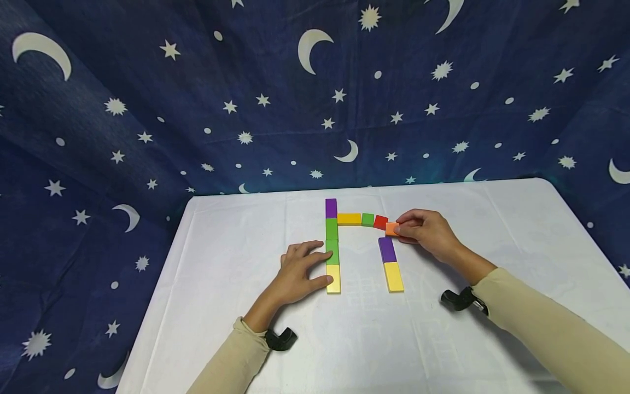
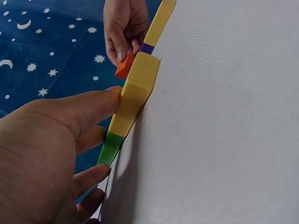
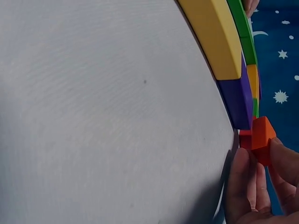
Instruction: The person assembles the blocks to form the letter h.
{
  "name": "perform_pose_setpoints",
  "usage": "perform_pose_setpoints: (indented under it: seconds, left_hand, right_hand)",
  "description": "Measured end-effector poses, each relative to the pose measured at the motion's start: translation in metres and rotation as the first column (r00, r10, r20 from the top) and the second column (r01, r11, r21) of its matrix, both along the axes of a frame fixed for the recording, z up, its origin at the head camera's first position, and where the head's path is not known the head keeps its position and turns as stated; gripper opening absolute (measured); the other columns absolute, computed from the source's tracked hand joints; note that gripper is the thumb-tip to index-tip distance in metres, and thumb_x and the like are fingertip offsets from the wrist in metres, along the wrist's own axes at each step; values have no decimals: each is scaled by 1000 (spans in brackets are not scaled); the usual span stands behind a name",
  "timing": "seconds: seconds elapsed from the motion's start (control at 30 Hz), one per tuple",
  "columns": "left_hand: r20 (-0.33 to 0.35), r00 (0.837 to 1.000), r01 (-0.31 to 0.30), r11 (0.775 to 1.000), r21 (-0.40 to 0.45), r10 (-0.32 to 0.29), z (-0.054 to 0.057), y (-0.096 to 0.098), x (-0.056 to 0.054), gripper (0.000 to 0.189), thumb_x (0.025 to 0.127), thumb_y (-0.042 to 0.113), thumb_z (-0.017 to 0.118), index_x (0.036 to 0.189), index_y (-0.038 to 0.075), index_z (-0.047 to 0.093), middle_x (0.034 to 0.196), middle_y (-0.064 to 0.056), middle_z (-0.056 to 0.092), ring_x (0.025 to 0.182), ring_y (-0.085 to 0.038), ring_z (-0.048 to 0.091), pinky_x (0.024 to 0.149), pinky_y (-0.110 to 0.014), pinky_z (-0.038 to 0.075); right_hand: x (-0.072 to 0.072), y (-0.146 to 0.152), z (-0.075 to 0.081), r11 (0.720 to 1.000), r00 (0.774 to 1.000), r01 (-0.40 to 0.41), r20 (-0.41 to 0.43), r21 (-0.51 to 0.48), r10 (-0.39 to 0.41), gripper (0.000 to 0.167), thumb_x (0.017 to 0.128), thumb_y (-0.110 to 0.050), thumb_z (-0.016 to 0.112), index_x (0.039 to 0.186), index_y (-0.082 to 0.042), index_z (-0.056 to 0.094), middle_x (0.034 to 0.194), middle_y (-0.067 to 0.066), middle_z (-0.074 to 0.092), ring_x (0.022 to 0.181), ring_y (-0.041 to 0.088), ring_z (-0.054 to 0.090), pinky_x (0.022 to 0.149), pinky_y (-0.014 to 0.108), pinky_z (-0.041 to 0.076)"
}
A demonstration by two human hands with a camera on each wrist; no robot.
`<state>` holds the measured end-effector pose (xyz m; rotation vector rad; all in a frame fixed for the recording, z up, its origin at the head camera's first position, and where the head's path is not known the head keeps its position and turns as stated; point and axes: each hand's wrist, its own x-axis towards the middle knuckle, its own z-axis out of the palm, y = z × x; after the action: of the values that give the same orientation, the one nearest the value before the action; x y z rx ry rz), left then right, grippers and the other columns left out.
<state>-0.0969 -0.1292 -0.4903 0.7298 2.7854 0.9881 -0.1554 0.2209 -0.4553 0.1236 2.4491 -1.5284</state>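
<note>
My right hand pinches an orange block between thumb and fingers; the right wrist view shows the orange block beside the purple block's end. My left hand rests at the left column, thumb on its yellow block and a finger touching the lower green block. Above these in line lie another green block and a purple block. A row runs right from the column: a yellow-orange block, a small green block and a red block.
Below the orange block, a second purple block meets a second yellow block, both slanting slightly. Everything lies on a white-covered table. Behind hangs a dark blue cloth with moons and stars.
</note>
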Motion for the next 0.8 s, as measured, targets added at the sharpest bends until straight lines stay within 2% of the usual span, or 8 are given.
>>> perform_pose_setpoints:
  seconds: [0.2,0.43,0.6,0.8]
  left_hand:
    - [2,1000,2,1000,-2,-2,0,0,0,57,88,46,76,141,27,64,156,-3,47,137,-28,37,99,-50,29]
    - [-1,1000,4,1000,-6,-4,-1,0,-1,57,88,47,75,141,28,64,156,-4,47,136,-28,38,99,-50,29]
    - [-7,1000,7,1000,-9,-7,-1,0,-1,58,88,47,75,141,27,63,156,-4,47,137,-28,38,98,-49,29]
    - [-4,1000,10,1000,-6,-10,0,0,-1,59,88,47,75,142,27,63,156,-4,47,137,-29,38,98,-49,29]
  right_hand:
    - [-2,-5,-1,998,1000,-9,-17,56,10,32,91,-17,78,120,-5,69,113,17,73,97,23,69,76,23,59]
    - [-4,-9,-2,992,998,-26,-51,121,32,32,89,-20,80,117,-6,71,101,12,78,95,22,69,74,18,56]
    - [-6,-12,-3,986,997,-26,-71,164,38,30,88,-19,81,114,-8,73,96,9,78,91,19,67,70,19,54]
    - [-7,-13,-4,985,996,-37,-79,167,51,29,87,-18,82,113,-8,74,93,7,78,86,16,67,68,21,53]
